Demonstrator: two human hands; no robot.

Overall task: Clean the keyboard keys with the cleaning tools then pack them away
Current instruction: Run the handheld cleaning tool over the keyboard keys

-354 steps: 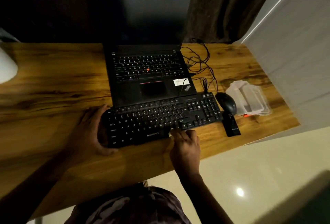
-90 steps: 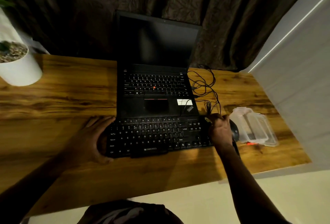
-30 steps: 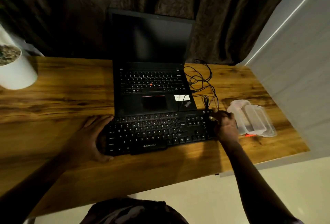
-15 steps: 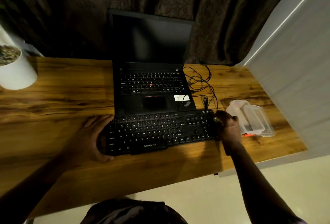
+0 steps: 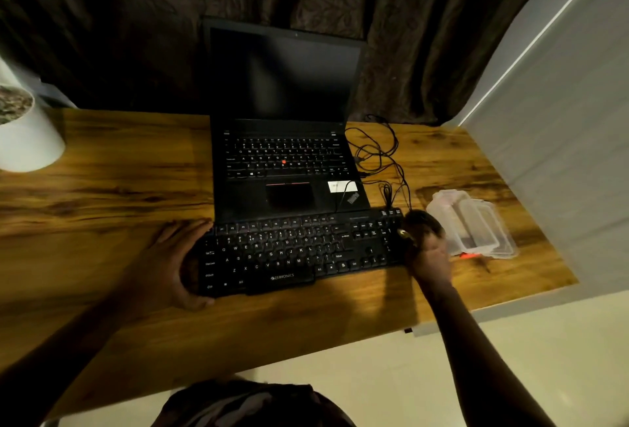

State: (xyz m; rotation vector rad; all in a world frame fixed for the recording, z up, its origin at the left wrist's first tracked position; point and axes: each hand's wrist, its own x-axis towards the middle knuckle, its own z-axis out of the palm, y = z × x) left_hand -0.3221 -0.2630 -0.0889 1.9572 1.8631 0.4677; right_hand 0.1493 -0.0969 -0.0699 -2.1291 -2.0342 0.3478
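The left hand [image 5: 170,265] lies open, holding the keyboard [image 5: 299,249] end. The right hand [image 5: 427,253], fingers curled on something small and unclear, is nearer the case [image 5: 473,222], just right.

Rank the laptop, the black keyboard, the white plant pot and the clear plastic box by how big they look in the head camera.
1. laptop
2. black keyboard
3 and 4. clear plastic box and white plant pot: look alike, and the pot is cut off at the edge, so unsure.
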